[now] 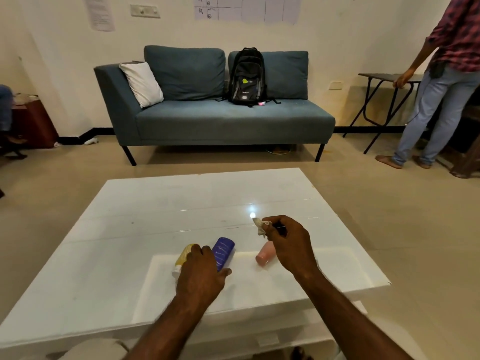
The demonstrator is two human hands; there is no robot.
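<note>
Left grip (201, 274) curled over yellow tube (185, 254), beside purple bottle (222, 252); right grip (288, 245) pinched crumpled cloth (261, 226) above bench (155, 203), near pink bottle (265, 254)

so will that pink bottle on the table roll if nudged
Probably: the pink bottle lies on its side and looks round, so it may roll. The glossy table likely gives little grip. It seems small plastic, so probably light.
</note>
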